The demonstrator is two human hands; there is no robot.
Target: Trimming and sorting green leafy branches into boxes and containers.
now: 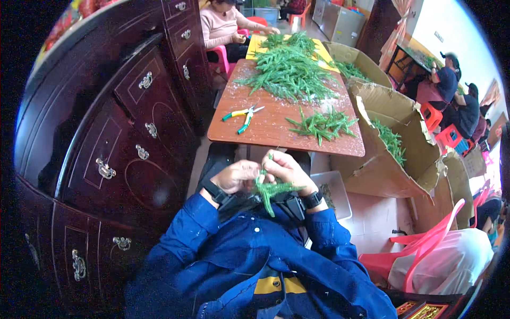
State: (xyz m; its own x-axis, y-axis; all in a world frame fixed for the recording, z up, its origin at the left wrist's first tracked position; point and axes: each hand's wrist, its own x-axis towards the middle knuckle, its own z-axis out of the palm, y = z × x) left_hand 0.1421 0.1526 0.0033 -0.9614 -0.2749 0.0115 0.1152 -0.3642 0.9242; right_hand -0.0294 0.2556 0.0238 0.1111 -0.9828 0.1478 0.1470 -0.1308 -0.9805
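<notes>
A green artificial pine sprig [273, 191] with drooping, splayed branches is held in front of my chest, just short of the table's near edge. My left hand [241, 176] pinches its stem from the left, fingers closed. Closed fingers of my right hand [287, 169] grip the same stem close by, and a short green tip stands up above them. The exact contact between the fingertips is too small to make out. On the brown table [228, 101] beyond lie pliers [244, 117] with yellow and green handles, spread apart. To their right sits a small heap of sprigs [323, 126].
A large pile of green sprigs [292, 72] covers the table's far part. Cardboard boxes [382, 165] holding more sprigs stand along the right, beside a translucent bin [340, 194]. A dark wooden cabinet [122, 143] lines the left. A person in pink [223, 26] sits at the far end.
</notes>
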